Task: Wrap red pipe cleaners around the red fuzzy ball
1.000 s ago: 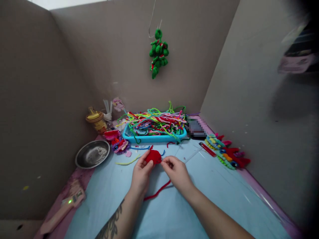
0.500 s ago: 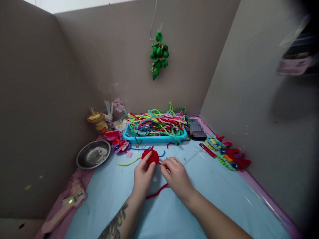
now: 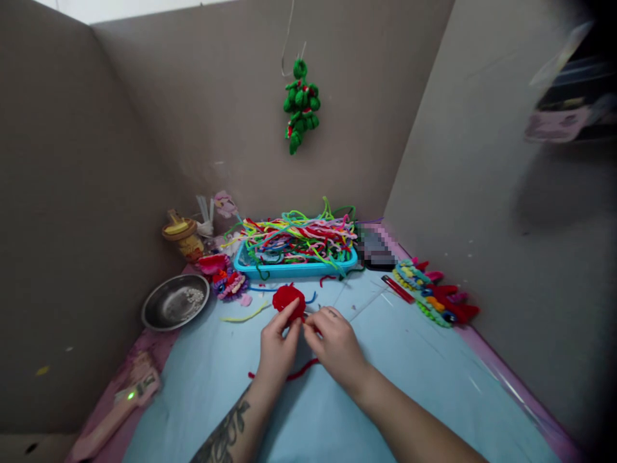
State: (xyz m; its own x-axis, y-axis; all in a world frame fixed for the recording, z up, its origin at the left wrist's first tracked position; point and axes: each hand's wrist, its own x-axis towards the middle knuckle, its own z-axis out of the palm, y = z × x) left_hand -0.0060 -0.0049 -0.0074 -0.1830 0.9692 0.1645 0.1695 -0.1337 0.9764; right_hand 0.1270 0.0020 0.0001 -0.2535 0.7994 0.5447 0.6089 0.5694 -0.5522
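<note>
My left hand (image 3: 277, 344) pinches a round red fuzzy piece (image 3: 288, 301) made of coiled pipe cleaner and holds it just above the blue table cover (image 3: 434, 379). My right hand (image 3: 335, 341) is closed beside it, fingertips pinching the red pipe cleaner strand (image 3: 301, 370) where it meets the coil. The loose tail of that strand runs back under both hands across the cover.
A turquoise tray (image 3: 294, 269) heaped with coloured pipe cleaners stands behind. A metal bowl (image 3: 174, 302) and a glue gun (image 3: 116, 411) lie at left. Finished colourful figures (image 3: 434, 297) lie at right. A green figure (image 3: 299, 106) hangs on the cardboard wall.
The red coil has turned in my left hand and looks rounder. My right hand has moved closer to it, and the loose tail has slid left across the cover.
</note>
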